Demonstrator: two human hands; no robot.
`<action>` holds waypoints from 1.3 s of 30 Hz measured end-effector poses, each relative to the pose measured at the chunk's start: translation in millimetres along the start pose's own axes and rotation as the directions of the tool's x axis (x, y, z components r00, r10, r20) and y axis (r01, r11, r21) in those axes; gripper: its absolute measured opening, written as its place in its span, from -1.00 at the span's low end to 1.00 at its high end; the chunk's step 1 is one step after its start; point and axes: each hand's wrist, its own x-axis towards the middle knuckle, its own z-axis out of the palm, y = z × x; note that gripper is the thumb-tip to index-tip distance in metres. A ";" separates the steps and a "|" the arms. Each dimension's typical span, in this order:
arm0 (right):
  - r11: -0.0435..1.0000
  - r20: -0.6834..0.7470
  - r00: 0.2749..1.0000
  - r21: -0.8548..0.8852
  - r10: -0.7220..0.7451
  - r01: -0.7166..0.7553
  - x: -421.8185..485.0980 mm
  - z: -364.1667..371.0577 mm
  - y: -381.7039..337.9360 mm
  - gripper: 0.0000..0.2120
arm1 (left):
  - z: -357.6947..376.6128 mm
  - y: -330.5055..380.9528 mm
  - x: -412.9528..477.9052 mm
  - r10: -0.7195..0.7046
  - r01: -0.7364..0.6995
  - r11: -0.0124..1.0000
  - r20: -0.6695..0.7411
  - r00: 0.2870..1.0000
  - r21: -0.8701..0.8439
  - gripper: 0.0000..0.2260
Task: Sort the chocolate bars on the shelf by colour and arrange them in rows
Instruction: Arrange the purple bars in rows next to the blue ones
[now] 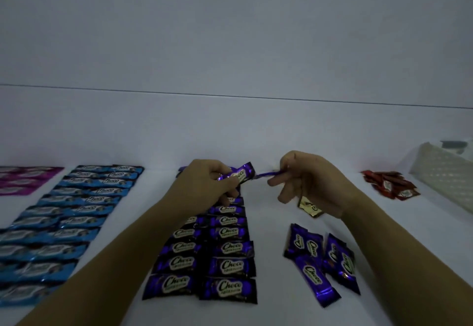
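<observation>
While our left hand (pixel 204 185) has its fingers clamped on a purple bar (pixel 236 175) above the purple rows (pixel 217 243), our right hand (pixel 307 182) pinches another, edge-on. Lay each flat, label up, ends flush; loose purple pile (pixel 320 259) waits on the shelf (pixel 268 133).

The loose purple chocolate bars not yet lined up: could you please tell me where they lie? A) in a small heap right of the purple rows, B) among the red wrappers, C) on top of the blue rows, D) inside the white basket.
A: the loose purple bars lie jumbled on the white shelf, right of the purple rows.
</observation>
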 end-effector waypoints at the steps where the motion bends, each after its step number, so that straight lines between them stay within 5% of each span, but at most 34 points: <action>1: 1.000 -0.030 1.000 0.004 -0.001 0.001 0.5 1.3 0.6 -0.82 | 0.5 -0.5 -0.6 0.007 -0.007 1.000 -0.005 1.000 -0.002 -0.88; 8: 0.981 -0.126 0.991 -0.192 -0.035 0.010 2.0 1.0 2.3 -0.95 | -3.9 -4.3 2.7 -0.014 0.014 1.000 0.011 1.000 -0.003 -0.89; 16: 0.893 -0.074 0.997 -0.449 -0.033 -0.003 3.7 16.6 7.0 -0.89 | -20.7 -5.4 4.2 -0.047 0.045 0.998 0.039 0.998 0.052 -0.94; 23: 0.866 -0.150 0.976 -0.496 -0.159 0.064 13.1 30.8 11.0 -0.96 | -32.4 -11.9 7.5 -0.051 0.044 0.996 0.103 0.993 0.074 -0.96; 26: 0.916 -0.200 0.958 -0.384 -0.205 0.116 20.2 35.2 8.6 -0.97 | -34.2 -10.0 7.9 -0.033 0.029 0.999 0.136 0.990 0.035 -0.95; 31: 0.971 -0.094 0.989 -0.221 -0.116 0.093 30.8 43.5 1.5 -0.57 | -46.7 -10.5 11.8 -0.023 0.021 0.999 0.072 0.997 0.030 -0.93; 39: 0.928 -0.164 0.982 -0.373 -0.091 0.024 66.1 57.9 3.0 -0.88 | -64.0 -27.7 17.6 -0.026 0.054 0.980 -0.144 0.989 0.191 -0.88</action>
